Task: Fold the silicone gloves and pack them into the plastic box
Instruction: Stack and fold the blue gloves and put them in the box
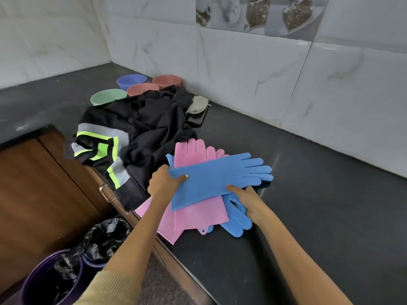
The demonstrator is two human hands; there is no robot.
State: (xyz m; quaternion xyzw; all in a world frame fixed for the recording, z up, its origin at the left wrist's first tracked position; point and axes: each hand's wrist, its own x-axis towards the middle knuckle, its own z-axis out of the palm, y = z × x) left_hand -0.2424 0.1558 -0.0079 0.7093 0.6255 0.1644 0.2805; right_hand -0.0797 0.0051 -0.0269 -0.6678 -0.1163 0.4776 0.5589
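A blue silicone glove (217, 176) lies stretched across the top of a pile on the black counter, fingers pointing right. My left hand (164, 180) grips its cuff corner at the left. My right hand (248, 198) pinches its lower edge at the right. Under it lie two pink gloves (198, 213), one with fingers pointing to the back, and a second blue glove (236, 223) with fingers pointing toward me. I see no plastic box in view.
A black jacket with neon-yellow and grey stripes (132, 130) is heaped left of the gloves. Several coloured bowls (132, 81) stand behind it by the tiled wall. A purple bin with a black liner (66, 267) sits on the floor below the counter edge (176, 260).
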